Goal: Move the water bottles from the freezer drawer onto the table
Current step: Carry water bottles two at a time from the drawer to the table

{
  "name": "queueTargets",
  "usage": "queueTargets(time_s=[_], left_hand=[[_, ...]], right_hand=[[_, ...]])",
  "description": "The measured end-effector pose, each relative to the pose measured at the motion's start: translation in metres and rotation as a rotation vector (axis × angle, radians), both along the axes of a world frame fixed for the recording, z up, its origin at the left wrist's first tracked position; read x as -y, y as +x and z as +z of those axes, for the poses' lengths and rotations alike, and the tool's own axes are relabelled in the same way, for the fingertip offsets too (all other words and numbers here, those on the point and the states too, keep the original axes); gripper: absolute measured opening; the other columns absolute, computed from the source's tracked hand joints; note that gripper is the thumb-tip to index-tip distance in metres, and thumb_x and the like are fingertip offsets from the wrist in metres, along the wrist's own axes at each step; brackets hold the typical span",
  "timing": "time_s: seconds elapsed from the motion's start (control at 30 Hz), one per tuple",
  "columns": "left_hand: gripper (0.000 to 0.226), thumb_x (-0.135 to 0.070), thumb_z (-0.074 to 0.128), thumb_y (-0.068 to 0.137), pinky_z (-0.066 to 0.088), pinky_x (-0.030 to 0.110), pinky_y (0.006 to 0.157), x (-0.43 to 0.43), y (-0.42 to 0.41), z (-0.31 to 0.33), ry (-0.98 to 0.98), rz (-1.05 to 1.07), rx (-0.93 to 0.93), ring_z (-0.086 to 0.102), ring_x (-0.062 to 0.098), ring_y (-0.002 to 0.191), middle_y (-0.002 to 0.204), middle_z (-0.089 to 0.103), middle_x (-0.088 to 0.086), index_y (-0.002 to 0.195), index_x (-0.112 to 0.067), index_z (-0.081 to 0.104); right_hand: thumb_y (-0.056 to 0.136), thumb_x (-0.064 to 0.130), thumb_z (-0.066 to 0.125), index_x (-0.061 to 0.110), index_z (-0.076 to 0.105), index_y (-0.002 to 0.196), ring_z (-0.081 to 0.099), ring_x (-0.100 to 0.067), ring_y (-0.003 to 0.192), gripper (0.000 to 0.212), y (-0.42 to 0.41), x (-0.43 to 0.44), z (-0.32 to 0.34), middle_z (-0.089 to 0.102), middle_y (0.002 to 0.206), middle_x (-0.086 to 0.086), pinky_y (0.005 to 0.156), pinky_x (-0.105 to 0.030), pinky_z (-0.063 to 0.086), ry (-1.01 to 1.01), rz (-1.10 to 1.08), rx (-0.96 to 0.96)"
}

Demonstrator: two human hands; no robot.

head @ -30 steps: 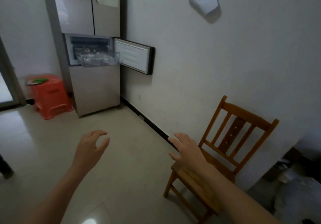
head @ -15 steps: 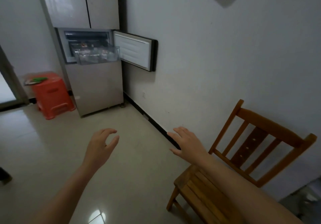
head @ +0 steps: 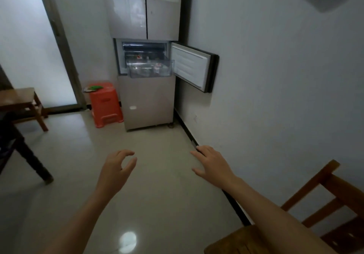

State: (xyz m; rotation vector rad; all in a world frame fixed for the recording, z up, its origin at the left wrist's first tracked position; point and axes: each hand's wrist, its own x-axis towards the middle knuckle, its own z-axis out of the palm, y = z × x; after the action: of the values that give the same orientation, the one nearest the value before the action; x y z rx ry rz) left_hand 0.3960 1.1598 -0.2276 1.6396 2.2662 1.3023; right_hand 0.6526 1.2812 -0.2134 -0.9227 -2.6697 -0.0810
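Note:
The fridge (head: 146,104) stands against the far wall with its middle freezer door (head: 192,67) swung open to the right. A clear freezer drawer (head: 150,70) is pulled out, and blurry bottles with red labels lie inside it. Both my hands are held out over the floor, well short of the fridge, and hold nothing. My left hand (head: 116,170) has loosely curled fingers. My right hand (head: 211,163) is spread flat, palm down. A dark table (head: 11,141) shows only its corner and a leg at the left edge.
An orange plastic stool (head: 104,104) with a green item on top stands left of the fridge. A wooden stool (head: 21,101) is at the far left. A wooden chair (head: 307,220) is at the lower right by the white wall. Tiled floor stretches from me to the fridge.
The view has swung left and nearer the fridge, which now sits centred. The chair has slid to the lower right corner. Both hands stay out in front, empty.

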Motion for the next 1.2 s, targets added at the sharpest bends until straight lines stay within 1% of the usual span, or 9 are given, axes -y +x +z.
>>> queueTargets(time_s=[0.07, 0.17, 0.33, 0.43, 0.6, 0.7, 0.83, 1.07, 1.2], left_hand=[[0.018, -0.009, 0.064, 0.084, 0.038, 0.033, 0.083, -0.006, -0.011, -0.005, -0.020, 0.049, -0.002, 0.056, 0.030, 0.101, 0.103, 0.065, 0.015, 0.101, -0.002, 0.066], [0.018, -0.010, 0.064, 0.084, 0.040, 0.035, 0.083, -0.014, -0.032, -0.012, -0.044, 0.116, 0.001, 0.056, 0.030, 0.100, 0.103, 0.065, 0.014, 0.101, -0.003, 0.066], [0.016, -0.009, 0.066, 0.082, 0.042, 0.037, 0.084, -0.043, -0.065, -0.026, -0.049, 0.154, 0.022, 0.058, 0.031, 0.098, 0.101, 0.066, 0.014, 0.097, -0.003, 0.067], [0.017, -0.008, 0.066, 0.082, 0.040, 0.036, 0.085, -0.070, -0.091, -0.029, -0.055, 0.171, 0.031, 0.057, 0.032, 0.099, 0.101, 0.066, 0.016, 0.098, -0.002, 0.067], [0.019, -0.008, 0.065, 0.083, 0.038, 0.032, 0.083, -0.135, -0.158, -0.018, -0.014, 0.167, 0.034, 0.058, 0.030, 0.099, 0.102, 0.066, 0.014, 0.100, -0.002, 0.066], [0.021, -0.009, 0.064, 0.084, 0.039, 0.032, 0.080, -0.173, -0.194, -0.011, 0.002, 0.153, 0.047, 0.058, 0.028, 0.096, 0.104, 0.066, 0.013, 0.103, -0.002, 0.066], [0.021, -0.010, 0.063, 0.084, 0.039, 0.031, 0.079, -0.218, -0.226, -0.013, 0.017, 0.124, 0.067, 0.056, 0.023, 0.095, 0.105, 0.065, 0.011, 0.104, -0.004, 0.065], [0.018, -0.012, 0.062, 0.085, 0.037, 0.030, 0.077, -0.293, -0.238, -0.034, -0.019, 0.064, 0.125, 0.054, 0.018, 0.094, 0.104, 0.065, 0.007, 0.103, -0.008, 0.065], [0.018, -0.011, 0.062, 0.085, 0.037, 0.028, 0.079, -0.349, -0.234, -0.033, -0.011, 0.034, 0.105, 0.053, 0.016, 0.094, 0.105, 0.065, 0.008, 0.103, -0.006, 0.066]], right_hand=[[0.064, 0.022, 0.080, 0.003, 0.064, 0.109, 0.063, -0.035, 0.097, 0.052, -0.013, -0.019, -0.005, 0.065, 0.105, -0.020, 0.079, -0.041, 0.053, -0.019, 0.035, 0.002], [0.077, 0.027, 0.069, 0.007, 0.057, 0.122, 0.054, -0.033, 0.113, 0.050, -0.037, -0.042, -0.010, 0.058, 0.121, -0.018, 0.093, -0.042, 0.045, -0.070, 0.062, 0.015], [0.081, 0.027, 0.065, 0.007, 0.053, 0.126, 0.049, -0.032, 0.120, 0.051, -0.084, -0.082, -0.019, 0.053, 0.128, -0.019, 0.097, -0.038, 0.040, -0.119, 0.106, 0.033], [0.087, 0.034, 0.056, 0.015, 0.042, 0.135, 0.036, -0.022, 0.131, 0.053, -0.112, -0.113, -0.018, 0.041, 0.141, -0.010, 0.103, -0.032, 0.031, -0.114, 0.103, 0.091], [0.090, 0.037, 0.052, 0.017, 0.039, 0.138, 0.029, -0.018, 0.135, 0.054, -0.173, -0.181, -0.003, 0.036, 0.146, -0.007, 0.108, -0.029, 0.023, -0.090, 0.067, 0.082], [0.091, 0.038, 0.050, 0.018, 0.035, 0.140, 0.026, -0.016, 0.137, 0.056, -0.208, -0.217, 0.005, 0.030, 0.149, -0.005, 0.110, -0.030, 0.023, -0.096, 0.027, 0.078], [0.091, 0.038, 0.050, 0.020, 0.033, 0.141, 0.025, -0.015, 0.137, 0.056, -0.239, -0.255, 0.008, 0.029, 0.150, -0.003, 0.110, -0.030, 0.024, -0.121, -0.013, 0.061], [0.090, 0.036, 0.052, 0.019, 0.035, 0.140, 0.027, -0.016, 0.136, 0.056, -0.243, -0.313, -0.007, 0.031, 0.148, -0.004, 0.108, -0.028, 0.025, -0.197, -0.067, 0.056], [0.090, 0.037, 0.052, 0.020, 0.035, 0.140, 0.027, -0.015, 0.136, 0.056, -0.233, -0.363, -0.016, 0.032, 0.148, -0.004, 0.109, -0.030, 0.025, -0.202, -0.093, 0.069]])
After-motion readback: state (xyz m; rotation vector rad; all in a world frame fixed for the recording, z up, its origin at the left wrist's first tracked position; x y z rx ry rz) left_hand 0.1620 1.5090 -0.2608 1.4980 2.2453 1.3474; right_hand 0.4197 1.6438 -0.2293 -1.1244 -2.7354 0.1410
